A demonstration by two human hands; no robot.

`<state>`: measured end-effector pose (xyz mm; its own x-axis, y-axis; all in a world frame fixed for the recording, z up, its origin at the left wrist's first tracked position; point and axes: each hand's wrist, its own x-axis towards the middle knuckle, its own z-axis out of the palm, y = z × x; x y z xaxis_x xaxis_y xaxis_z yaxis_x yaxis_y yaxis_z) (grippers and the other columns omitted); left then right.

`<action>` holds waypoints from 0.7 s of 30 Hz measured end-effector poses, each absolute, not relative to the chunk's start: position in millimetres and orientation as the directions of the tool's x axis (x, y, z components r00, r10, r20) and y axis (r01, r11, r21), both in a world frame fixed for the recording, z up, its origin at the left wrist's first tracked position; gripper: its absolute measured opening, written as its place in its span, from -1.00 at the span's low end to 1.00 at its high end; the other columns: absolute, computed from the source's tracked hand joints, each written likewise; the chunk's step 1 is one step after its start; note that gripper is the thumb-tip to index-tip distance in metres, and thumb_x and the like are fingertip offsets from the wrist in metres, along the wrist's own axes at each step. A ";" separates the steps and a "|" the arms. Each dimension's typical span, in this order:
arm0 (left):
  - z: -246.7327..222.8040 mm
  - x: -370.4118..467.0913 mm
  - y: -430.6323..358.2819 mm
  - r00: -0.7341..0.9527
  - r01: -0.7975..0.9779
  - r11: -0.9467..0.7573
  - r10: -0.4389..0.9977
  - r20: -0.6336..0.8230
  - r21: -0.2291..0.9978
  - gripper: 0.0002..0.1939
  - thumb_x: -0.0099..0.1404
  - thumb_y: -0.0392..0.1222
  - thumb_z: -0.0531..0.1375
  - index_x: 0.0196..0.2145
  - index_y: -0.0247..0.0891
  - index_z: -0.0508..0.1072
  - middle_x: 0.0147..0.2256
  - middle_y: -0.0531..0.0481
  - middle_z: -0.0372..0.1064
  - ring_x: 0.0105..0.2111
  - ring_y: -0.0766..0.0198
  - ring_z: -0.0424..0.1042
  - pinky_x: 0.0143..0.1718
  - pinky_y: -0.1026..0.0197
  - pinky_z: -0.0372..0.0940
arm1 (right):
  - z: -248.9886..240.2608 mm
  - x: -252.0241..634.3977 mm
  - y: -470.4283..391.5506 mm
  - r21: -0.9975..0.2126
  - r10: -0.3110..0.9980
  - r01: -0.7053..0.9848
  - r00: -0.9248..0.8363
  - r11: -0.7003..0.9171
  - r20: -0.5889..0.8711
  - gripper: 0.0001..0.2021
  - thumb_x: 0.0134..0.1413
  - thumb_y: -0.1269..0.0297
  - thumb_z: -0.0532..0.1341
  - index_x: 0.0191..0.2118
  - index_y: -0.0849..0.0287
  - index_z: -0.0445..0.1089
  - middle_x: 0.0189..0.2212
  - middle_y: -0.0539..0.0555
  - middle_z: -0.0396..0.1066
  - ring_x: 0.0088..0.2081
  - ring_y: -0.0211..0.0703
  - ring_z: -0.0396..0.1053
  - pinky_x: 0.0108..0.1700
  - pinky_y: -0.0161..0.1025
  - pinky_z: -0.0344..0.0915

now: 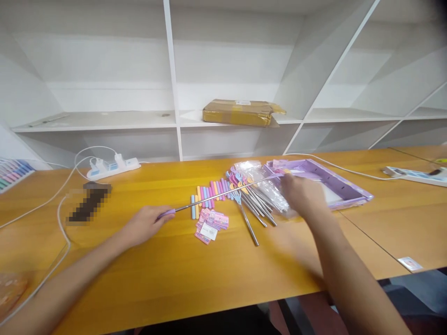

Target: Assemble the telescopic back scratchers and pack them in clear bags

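Note:
A telescopic back scratcher [216,194] with a long metal rod stretches between my hands, slanting up to the right. My left hand [148,223] is closed on its purple handle. My right hand [298,190], a little blurred, is closed at the purple far end; its fingers are partly hidden. Beneath the rod lies a row of pastel handle sleeves [209,193] in pink, purple, blue and yellow. Small pink printed cards [211,223] are piled in front of them. Several metal rods with coloured claw heads [258,204] lie bunched together, and a light blue one [248,223] lies apart.
Clear plastic bags [268,188] lie beside an open purple box [349,190]. Behind are white shelves with a taped cardboard box [237,112]. A power strip [113,168] with white cables is at the left, another power strip [419,175] at the right. A small card [410,264] lies near the table edge.

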<state>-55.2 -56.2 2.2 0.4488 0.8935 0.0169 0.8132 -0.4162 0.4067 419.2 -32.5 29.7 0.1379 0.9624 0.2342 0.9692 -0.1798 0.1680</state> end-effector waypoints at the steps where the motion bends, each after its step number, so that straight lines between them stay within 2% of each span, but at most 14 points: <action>1: 1.4 -42.8 -54.6 0.438 0.808 -0.402 0.899 0.017 0.431 -0.49 0.59 0.21 -0.06 -0.22 -0.16 0.52 -0.38 0.07 0.50 -0.38 0.20 0.46 -0.33 0.22 0.21 | 29.1 393.9 -31.6 0.182 0.970 0.977 0.062 -0.107 0.236 -0.69 0.46 0.36 -0.04 -0.04 0.31 0.45 -0.32 0.31 0.56 -0.41 -0.05 0.45 -0.36 -0.21 -0.08; 4: -5.5 -14.4 -50.6 0.404 0.773 -0.362 0.914 0.035 0.522 -0.50 0.57 0.20 -0.04 -0.34 -0.18 0.42 -0.49 0.11 0.30 -0.47 0.26 0.30 -0.40 0.22 0.08 | 18.4 324.6 -34.4 0.209 0.950 0.970 -0.175 0.121 0.260 -0.76 0.34 0.46 0.01 -0.16 0.29 0.44 -0.37 0.26 0.53 -0.47 -0.09 0.41 -0.40 -0.21 -0.13; 9: -32.0 -2.3 -51.9 0.381 0.678 -0.320 0.923 0.055 0.662 -0.51 0.54 0.23 -0.02 -0.34 -0.19 0.37 -0.46 0.12 0.22 -0.43 0.26 0.24 -0.36 0.23 0.06 | -5.9 287.3 -34.8 0.222 0.832 0.916 -0.398 0.335 0.387 -0.74 0.37 0.40 0.02 -0.32 0.25 0.40 -0.46 0.20 0.47 -0.53 -0.16 0.28 -0.40 -0.20 -0.18; 14: -55.6 -0.9 -53.9 0.392 0.638 -0.273 0.920 0.002 0.720 -0.50 0.53 0.25 0.00 -0.35 -0.20 0.35 -0.45 0.12 0.18 -0.41 0.25 0.22 -0.34 0.23 0.03 | -22.6 290.0 -30.4 0.278 0.833 0.875 -0.470 0.397 0.292 -0.78 0.26 0.51 0.03 -0.33 0.27 0.40 -0.50 0.21 0.44 -0.56 -0.18 0.21 -0.39 -0.21 -0.15; 17: -62.7 -2.2 -52.2 0.406 0.633 -0.261 0.914 -0.026 0.729 -0.50 0.53 0.25 0.00 -0.36 -0.20 0.35 -0.46 0.11 0.17 -0.41 0.24 0.19 -0.35 0.23 0.01 | -32.6 283.1 -34.8 0.260 0.829 0.853 -0.510 0.453 0.229 -0.78 0.26 0.53 0.03 -0.33 0.28 0.40 -0.49 0.20 0.45 -0.57 -0.18 0.22 -0.40 -0.21 -0.17; 19: -65.6 -4.3 -51.2 0.417 0.635 -0.254 0.908 -0.047 0.729 -0.49 0.52 0.27 0.00 -0.38 -0.19 0.30 -0.47 0.12 0.14 -0.43 0.25 0.17 -0.36 0.23 -0.01 | -35.7 283.5 -36.8 0.219 0.807 0.840 -0.540 0.497 0.240 -0.76 0.33 0.47 0.03 -0.31 0.26 0.41 -0.46 0.19 0.48 -0.56 -0.20 0.23 -0.40 -0.20 -0.20; 21: -67.6 -5.7 -50.6 0.438 0.624 -0.258 0.897 -0.056 0.738 -0.48 0.52 0.29 0.01 -0.39 -0.19 0.27 -0.47 0.13 0.12 -0.43 0.26 0.16 -0.37 0.23 -0.01 | -33.5 292.7 -34.7 0.145 0.770 0.817 -0.575 0.558 0.278 -0.70 0.44 0.32 0.03 -0.31 0.23 0.42 -0.46 0.15 0.49 -0.54 -0.21 0.25 -0.38 -0.19 -0.20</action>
<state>-5.7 -50.6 -67.6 0.4381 0.8972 -0.0561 0.6235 -0.2584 0.7379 292.7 -34.7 -33.5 -0.5746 0.7696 0.2784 0.8173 0.5577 0.1450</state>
